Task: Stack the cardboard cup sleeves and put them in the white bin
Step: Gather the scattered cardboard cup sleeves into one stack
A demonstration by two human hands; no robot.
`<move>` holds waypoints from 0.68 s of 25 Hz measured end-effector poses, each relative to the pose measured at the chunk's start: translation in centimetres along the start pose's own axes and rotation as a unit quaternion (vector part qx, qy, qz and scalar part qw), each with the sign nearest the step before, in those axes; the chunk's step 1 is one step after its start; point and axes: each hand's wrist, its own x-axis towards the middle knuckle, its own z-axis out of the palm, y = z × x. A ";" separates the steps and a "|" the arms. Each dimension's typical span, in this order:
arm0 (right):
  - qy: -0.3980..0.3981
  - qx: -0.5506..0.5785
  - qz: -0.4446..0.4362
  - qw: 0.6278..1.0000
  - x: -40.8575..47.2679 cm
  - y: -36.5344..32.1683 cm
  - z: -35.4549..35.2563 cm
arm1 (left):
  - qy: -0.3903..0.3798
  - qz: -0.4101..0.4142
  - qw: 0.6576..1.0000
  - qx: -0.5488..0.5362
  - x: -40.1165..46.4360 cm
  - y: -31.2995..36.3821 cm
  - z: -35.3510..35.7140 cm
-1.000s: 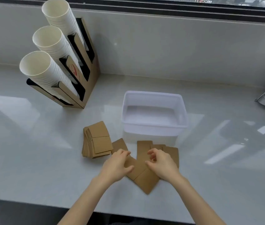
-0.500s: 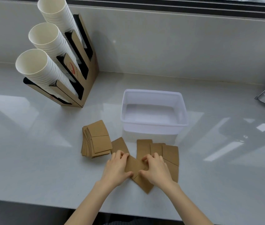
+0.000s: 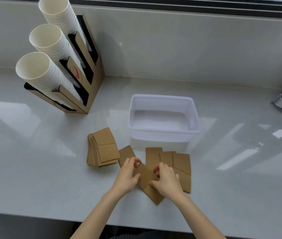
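On the grey desk [image 3: 33, 169] stands an empty white bin [image 3: 163, 131]. Left of it lies a sleeve stack [image 3: 102, 149]. In front, loose sleeves [image 3: 181, 163] lie spread; the left hand [image 3: 127, 176] and right hand [image 3: 167, 181] pinch one sleeve [image 3: 145, 176] together.

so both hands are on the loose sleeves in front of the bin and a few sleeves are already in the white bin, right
Not quite. The head view shows the white bin empty: no sleeves are in it yet. The rest holds: the left hand and the right hand are on the loose sleeves in front of the bin, with a stack of sleeves lying to their left.
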 end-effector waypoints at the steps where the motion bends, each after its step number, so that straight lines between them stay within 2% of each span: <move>1: -0.005 0.003 -0.001 1.000 -0.1 0.0 -0.1 | 0.009 -0.006 1.000 -0.029 0.0 0.0 -0.1; 4: 0.000 0.042 0.002 0.999 0.0 0.2 -0.8 | 0.020 -0.049 0.986 -0.156 0.0 0.3 -0.3; 7: 0.016 0.127 0.012 0.992 0.0 0.4 -2.0 | 0.020 -0.106 0.947 -0.304 0.0 0.8 -0.4; 11: 0.034 0.200 0.019 0.979 0.1 0.9 -3.1 | -0.011 -0.137 0.891 -0.433 0.0 1.2 -0.5; 13: 0.042 0.238 0.028 0.970 0.2 1.0 -3.2 | -0.038 -0.135 0.885 -0.443 -0.2 1.3 -0.2; 17: 0.039 0.289 0.036 0.956 0.1 0.8 -3.4 | -0.035 -0.128 0.909 -0.396 -0.2 1.7 0.6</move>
